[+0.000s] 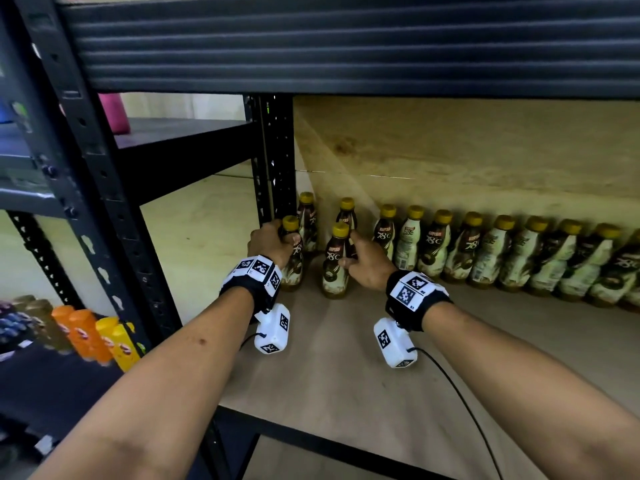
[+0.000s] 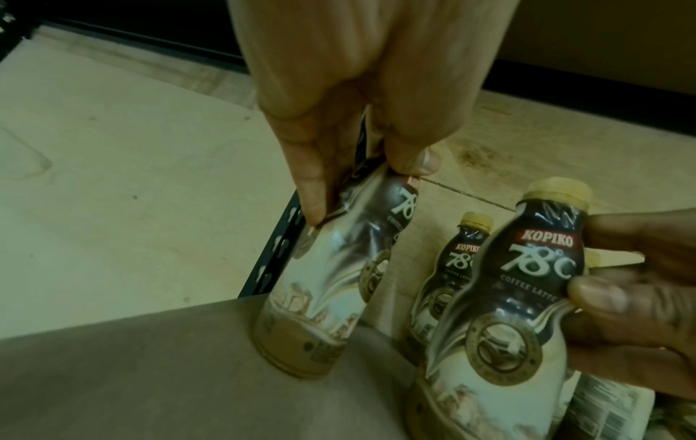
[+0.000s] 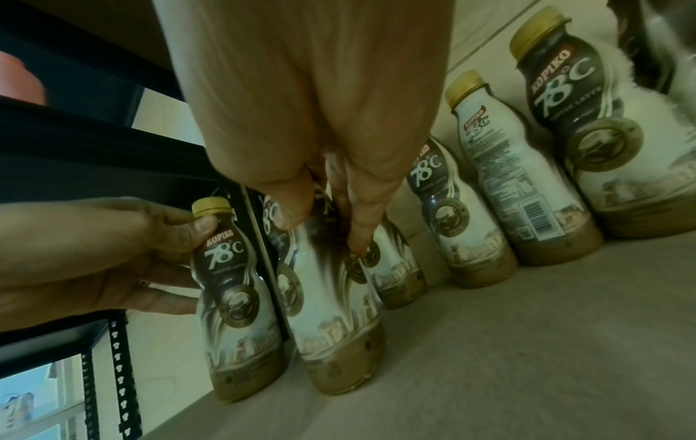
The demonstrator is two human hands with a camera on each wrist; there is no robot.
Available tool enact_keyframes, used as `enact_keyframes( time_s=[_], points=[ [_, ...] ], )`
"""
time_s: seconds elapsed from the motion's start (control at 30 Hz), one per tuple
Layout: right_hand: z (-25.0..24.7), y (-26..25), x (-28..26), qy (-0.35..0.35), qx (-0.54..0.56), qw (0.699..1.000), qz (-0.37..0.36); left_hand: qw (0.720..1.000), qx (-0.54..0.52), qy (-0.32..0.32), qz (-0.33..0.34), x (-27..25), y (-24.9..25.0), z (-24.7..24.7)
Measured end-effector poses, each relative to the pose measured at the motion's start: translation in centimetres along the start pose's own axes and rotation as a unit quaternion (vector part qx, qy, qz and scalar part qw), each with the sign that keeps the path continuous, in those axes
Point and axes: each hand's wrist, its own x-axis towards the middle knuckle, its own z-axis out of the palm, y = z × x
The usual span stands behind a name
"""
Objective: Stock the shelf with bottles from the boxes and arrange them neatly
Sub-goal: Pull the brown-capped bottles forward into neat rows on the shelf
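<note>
Two Kopiko 78°C coffee bottles with gold caps stand upright on the wooden shelf board (image 1: 346, 358), in front of the back row at its left end. My left hand (image 1: 280, 237) (image 2: 361, 190) grips the upper body of the left bottle (image 1: 292, 268) (image 2: 324, 282) (image 3: 233, 282), close to the black corner post (image 1: 277, 161). My right hand (image 1: 349, 254) (image 3: 324, 229) grips the right bottle (image 1: 335, 268) (image 2: 508, 297) (image 3: 335, 312) from its right side. A long row of the same bottles (image 1: 502, 258) lines the back wall.
The dark beam of the upper shelf (image 1: 346, 46) hangs low over the opening. On a lower shelf to the left stand orange and yellow bottles (image 1: 86, 334). The bare board reaches from the two bottles to the front edge.
</note>
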Motion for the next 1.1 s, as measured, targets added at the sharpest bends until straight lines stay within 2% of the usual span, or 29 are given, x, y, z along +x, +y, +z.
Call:
enact_keyframes(
  time_s=[0.17,0.27,0.3,0.37,0.43,0.5,0.57,0.6,0.67,0.77,0.87,0.97,1.0,1.03,1.1],
  points=[
    [-0.2,-0.1,-0.5,-0.007,0.007,1.0,0.005,1.0,0.0,0.008,-0.013,-0.3,0.4,0.2],
    [-1.3,-0.2,-0.7,-0.042,-0.01,0.999,-0.006,1.0,-0.003,-0.002,-0.023,-0.5,0.4,0.1],
    [-2.2,-0.2,-0.7,-0.033,-0.015,0.999,-0.016,1.0,-0.006,-0.007,-0.027,-0.6,0.6,-0.1],
    [-4.8,0.5,0.4,0.041,-0.023,0.999,-0.018,1.0,-0.017,0.009,-0.02,-0.5,1.3,-0.7],
    [-7.8,1.6,1.7,0.093,-0.104,0.99,0.022,0.998,-0.032,0.051,0.019,-0.3,2.8,-1.3],
    [-10.0,2.8,2.1,0.049,-0.234,0.968,0.07,0.992,-0.061,0.079,0.073,-0.6,5.5,-1.7],
    [-10.6,3.7,1.6,-0.004,-0.306,0.949,0.075,0.986,-0.081,0.074,0.124,-1.5,8.5,-1.8],
    [-10.5,3.9,1.1,-0.002,-0.317,0.947,0.06,0.984,-0.088,0.064,0.144,-2.0,9.7,-1.5],
    [-9.9,4.3,-0.1,0.051,-0.336,0.94,0.024,0.978,-0.112,0.029,0.172,-3.1,11.8,-0.3],
    [-8.8,4.6,-2.0,0.097,-0.368,0.925,0.011,0.977,-0.166,-0.021,0.134,-3.7,13.9,2.6],
    [-8.0,5.7,-4.2,0.086,-0.325,0.941,0.025,0.973,-0.194,-0.096,0.08,-3.7,15.1,6.6],
    [-8.6,6.4,-6.9,0.086,-0.287,0.953,0.039,0.981,-0.158,-0.105,0.035,-4.0,15.9,9.1],
    [-9.0,6.5,-7.9,0.089,-0.267,0.959,0.041,0.979,-0.149,-0.138,0.024,-4.0,16.1,9.6],
    [-9.5,6.6,-8.8,0.094,-0.246,0.964,0.045,0.974,-0.14,-0.179,0.022,-4.1,16.1,10.2],
    [-10.5,6.5,-10.4,0.098,-0.203,0.972,0.064,0.972,-0.139,-0.189,0.024,-3.8,16.2,10.7]
  ],
)
